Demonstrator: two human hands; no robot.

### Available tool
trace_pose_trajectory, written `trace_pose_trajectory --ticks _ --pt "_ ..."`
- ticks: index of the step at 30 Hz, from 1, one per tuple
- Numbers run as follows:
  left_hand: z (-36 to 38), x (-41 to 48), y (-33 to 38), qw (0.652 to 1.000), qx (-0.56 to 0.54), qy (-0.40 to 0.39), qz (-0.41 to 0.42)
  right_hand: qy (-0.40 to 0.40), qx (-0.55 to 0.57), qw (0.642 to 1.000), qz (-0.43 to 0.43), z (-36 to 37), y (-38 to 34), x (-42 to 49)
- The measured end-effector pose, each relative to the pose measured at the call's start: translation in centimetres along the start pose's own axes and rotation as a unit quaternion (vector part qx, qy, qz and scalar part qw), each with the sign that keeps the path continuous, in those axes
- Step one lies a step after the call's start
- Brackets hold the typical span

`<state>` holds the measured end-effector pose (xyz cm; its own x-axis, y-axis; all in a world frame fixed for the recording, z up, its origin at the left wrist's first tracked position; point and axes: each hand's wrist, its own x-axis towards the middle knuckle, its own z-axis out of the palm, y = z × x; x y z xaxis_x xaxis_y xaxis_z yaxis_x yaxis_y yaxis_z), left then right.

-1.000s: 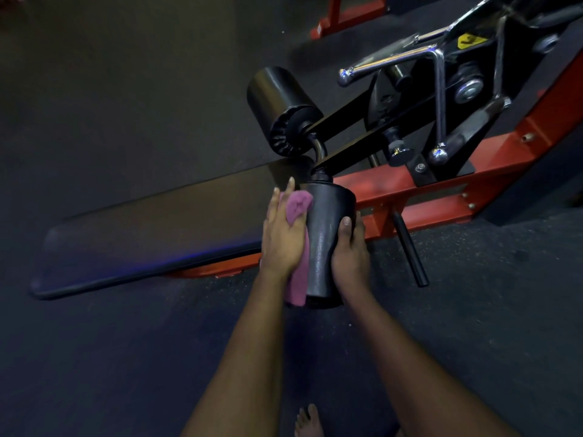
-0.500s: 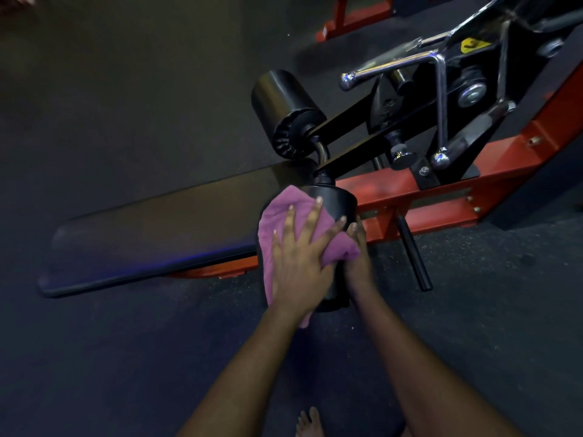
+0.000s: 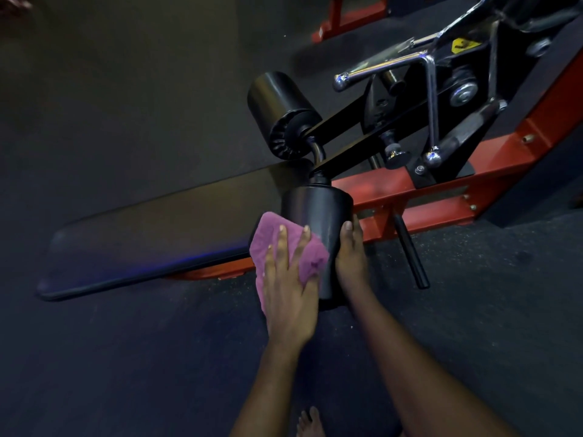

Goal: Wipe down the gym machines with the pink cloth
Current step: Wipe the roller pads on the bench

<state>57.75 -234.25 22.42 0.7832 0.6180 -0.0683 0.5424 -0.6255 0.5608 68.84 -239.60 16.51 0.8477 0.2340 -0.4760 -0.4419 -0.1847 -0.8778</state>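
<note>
The pink cloth (image 3: 277,244) lies flat against the left side of the near black roller pad (image 3: 318,212) of a red-framed gym machine (image 3: 378,190). My left hand (image 3: 291,288) presses the cloth onto the pad with straight, spread fingers. My right hand (image 3: 351,257) holds the pad's right side, thumb on the front and the other fingers hidden behind it. A second black roller pad (image 3: 280,105) sits higher up on the same black arm.
A long black bench pad (image 3: 151,228) stretches left from the rollers. Chrome handles (image 3: 385,66) and a black peg (image 3: 410,250) stick out on the right. Dark rubber floor surrounds the machine. My bare toes (image 3: 310,422) show at the bottom edge.
My left hand with the cloth went from the pad's left edge over its front, then slid down and left. My right hand has stayed on the pad's right side.
</note>
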Motion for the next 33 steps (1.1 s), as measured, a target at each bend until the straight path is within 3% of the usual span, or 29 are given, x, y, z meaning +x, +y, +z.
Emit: trace_pose_trajectory --ticks 2,5,8,12,18,23,27,33 --pt "0.2 3.0 0.2 1.000 0.010 0.009 -0.019 0.007 0.004 1.000 0.001 0.2 0.2 0.2" --pt "-0.4 9.8 0.6 0.992 -0.082 -0.025 -0.096 0.007 0.007 1.000 -0.002 0.2 0.3 0.0" --pt "-1.2 11.7 0.8 0.986 -0.118 -0.019 -0.118 -0.014 0.034 0.999 -0.001 0.2 0.7 0.1" --pt "-1.1 7.1 2.1 0.995 -0.052 -0.019 -0.077 -0.030 0.061 0.995 0.075 -0.8 0.7 1.1" --pt "-1.7 2.4 0.9 0.996 -0.050 -0.012 -0.079 0.011 -0.040 0.999 -0.030 0.3 -1.5 -0.5" --pt "-1.5 5.4 0.2 0.996 0.090 -0.004 -0.001 0.013 -0.024 0.999 -0.035 0.7 -1.2 -0.9" --pt "-1.0 10.3 0.5 0.996 -0.012 -0.031 -0.082 0.012 -0.026 0.999 -0.034 0.7 -1.1 -0.9" --pt "-0.4 3.4 -0.2 0.998 -0.029 -0.006 -0.053 0.001 -0.020 0.999 -0.037 0.3 -0.9 -0.6"
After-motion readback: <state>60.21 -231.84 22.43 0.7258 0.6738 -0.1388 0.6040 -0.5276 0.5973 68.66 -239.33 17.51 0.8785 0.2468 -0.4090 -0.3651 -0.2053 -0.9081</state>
